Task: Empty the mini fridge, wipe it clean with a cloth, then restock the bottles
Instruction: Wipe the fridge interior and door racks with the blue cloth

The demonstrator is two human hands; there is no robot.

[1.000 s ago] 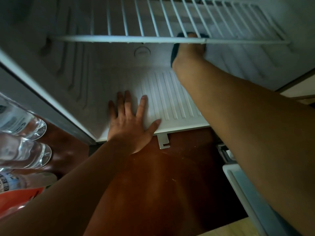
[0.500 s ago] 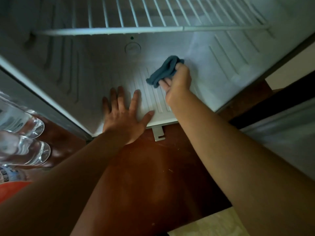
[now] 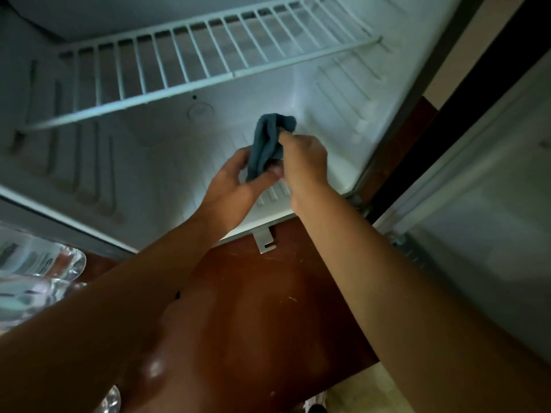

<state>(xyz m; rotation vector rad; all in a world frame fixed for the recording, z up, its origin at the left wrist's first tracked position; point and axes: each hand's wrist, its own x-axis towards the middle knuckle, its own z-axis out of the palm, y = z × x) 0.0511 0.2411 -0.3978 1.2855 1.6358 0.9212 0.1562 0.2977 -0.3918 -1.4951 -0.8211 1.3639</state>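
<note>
Where the brown floor (image 3: 268,308) meets the open fridge (image 3: 167,162), clear bottles (image 3: 35,272) stand at the near left. Above the fridge's ribbed bottom, both hands hold the blue cloth (image 3: 267,141): the left hand (image 3: 235,180) pinches its lower end, the right hand (image 3: 304,159) grips its side. Farther back sits a wire shelf (image 3: 208,61).

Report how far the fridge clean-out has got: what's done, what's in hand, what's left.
Done: the fridge floor and wire shelf hold nothing, so the emptying looks finished.

In hand: both the left hand and right hand hold the blue cloth just above the floor, so wiping is under way.

Left: the clear bottles sit outside at the left edge, not yet restocked.
</note>
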